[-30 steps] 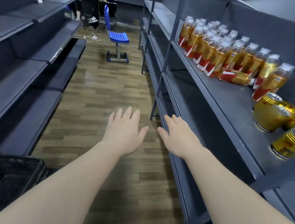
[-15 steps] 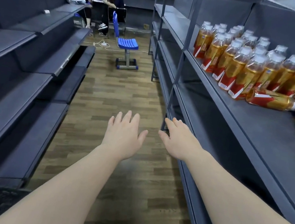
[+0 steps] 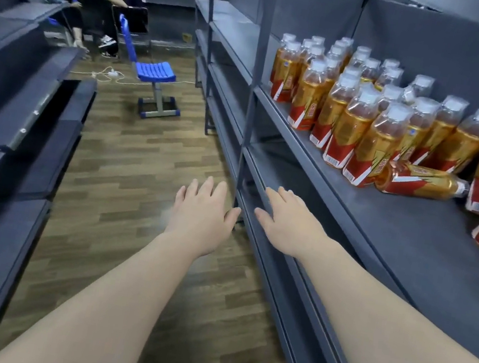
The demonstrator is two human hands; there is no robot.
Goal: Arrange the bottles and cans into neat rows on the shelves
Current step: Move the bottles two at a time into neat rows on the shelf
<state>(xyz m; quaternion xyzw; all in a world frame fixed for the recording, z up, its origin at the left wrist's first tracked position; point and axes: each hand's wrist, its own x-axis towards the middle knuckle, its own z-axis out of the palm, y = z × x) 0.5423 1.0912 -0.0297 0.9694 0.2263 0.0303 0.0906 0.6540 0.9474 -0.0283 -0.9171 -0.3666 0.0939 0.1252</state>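
Plank floor (image 3: 124, 181) beside grey shelf (image 3: 398, 227) of bottles (image 3: 347, 114); left hand (image 3: 203, 210) and right hand (image 3: 288, 221) flat, empty.

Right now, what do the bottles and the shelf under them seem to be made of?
The bottles: likely clear plastic, glossy; amber liquid shows through, white caps. The shelf: probably painted metal, matte dark grey; thin flat board, slim posts.
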